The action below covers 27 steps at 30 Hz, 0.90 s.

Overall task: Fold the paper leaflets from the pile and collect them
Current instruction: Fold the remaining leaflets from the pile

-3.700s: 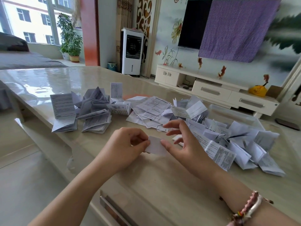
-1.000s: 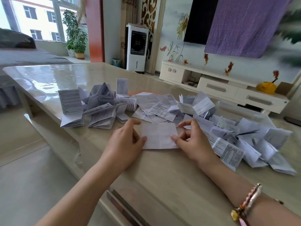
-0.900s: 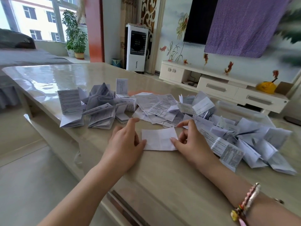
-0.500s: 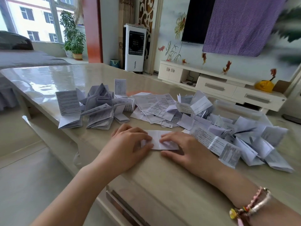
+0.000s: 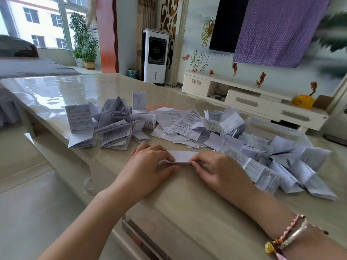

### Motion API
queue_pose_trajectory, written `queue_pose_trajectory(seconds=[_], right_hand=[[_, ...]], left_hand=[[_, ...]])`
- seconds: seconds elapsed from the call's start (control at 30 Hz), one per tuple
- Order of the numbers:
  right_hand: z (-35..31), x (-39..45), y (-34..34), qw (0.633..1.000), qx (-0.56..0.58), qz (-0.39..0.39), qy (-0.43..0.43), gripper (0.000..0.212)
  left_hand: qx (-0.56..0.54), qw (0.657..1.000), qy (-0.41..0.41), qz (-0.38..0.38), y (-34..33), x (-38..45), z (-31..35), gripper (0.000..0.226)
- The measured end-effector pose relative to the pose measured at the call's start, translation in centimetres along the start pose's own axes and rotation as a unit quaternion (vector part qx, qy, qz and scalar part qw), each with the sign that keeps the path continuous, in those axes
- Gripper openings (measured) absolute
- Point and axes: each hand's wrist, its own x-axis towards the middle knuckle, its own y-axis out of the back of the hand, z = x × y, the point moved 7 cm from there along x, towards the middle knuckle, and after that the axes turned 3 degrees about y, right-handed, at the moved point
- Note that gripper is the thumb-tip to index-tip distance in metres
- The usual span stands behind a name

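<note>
Folded once more, the leaflet (image 5: 183, 156) is now a narrow strip; both hands, left (image 5: 150, 164) and right (image 5: 217, 169), pinch its ends on the worktop (image 5: 187, 203), nearly ready for collecting.

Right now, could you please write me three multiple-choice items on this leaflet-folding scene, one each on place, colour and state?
1. The leaflet being folded lies:
A. on the floor
B. on the table between both hands
C. on the TV cabinet

2. The cloth over the TV is:
A. purple
B. green
C. yellow

3. The left hand and right hand are:
A. raised off the table
B. holding scissors
C. holding the leaflet's two ends

Answers: B, it sits on the tabletop between them; A, purple fabric; C, fingers curl onto each end.
</note>
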Motion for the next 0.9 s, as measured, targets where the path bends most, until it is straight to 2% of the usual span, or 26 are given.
queue_pose_trajectory(seconds=[0.07,0.23,0.37,0.47,0.53,0.6,0.7,0.8,0.9], right_hand=[[0.4,-0.1,0.4,0.998,0.045,0.03,-0.02,0.017],[1.2,0.1,0.7,0.983,0.153,0.065,-0.079,0.008],[1.9,0.3,-0.1,0.99,0.093,0.029,-0.104,0.007],[2.0,0.6,-1.0,0.996,0.007,-0.016,-0.088,0.029],[2.2,0.7,-1.4,0.995,-0.033,-0.035,-0.089,0.039],[2.0,0.7,-1.1,0.995,-0.058,-0.031,-0.079,0.045],[0.8,0.5,-0.8,0.999,-0.023,-0.029,-0.018,0.04],[0.6,0.2,-1.3,0.997,0.006,-0.072,-0.018,0.039],[0.5,0.3,-1.5,0.996,-0.043,-0.084,-0.004,0.041]], left_hand=[[-0.027,1.0,0.009,0.013,0.5,0.0,0.1,0.006],[-0.076,0.995,0.051,0.032,1.0,0.3,0.3,0.012],[-0.065,0.994,0.085,0.036,0.4,0.3,-0.2,0.008],[-0.016,0.994,0.108,0.018,-0.2,0.1,-0.5,0.038],[0.009,0.993,0.118,0.01,-0.2,0.0,-0.5,0.046],[0.023,0.993,0.111,0.009,-0.3,0.0,-0.4,0.038],[0.035,0.996,0.081,0.012,-0.3,-0.2,0.0,0.02],[0.03,0.997,0.073,0.002,-0.4,-0.4,-0.1,0.021],[0.018,0.997,0.079,-0.005,-0.2,-0.4,-0.3,0.026]])
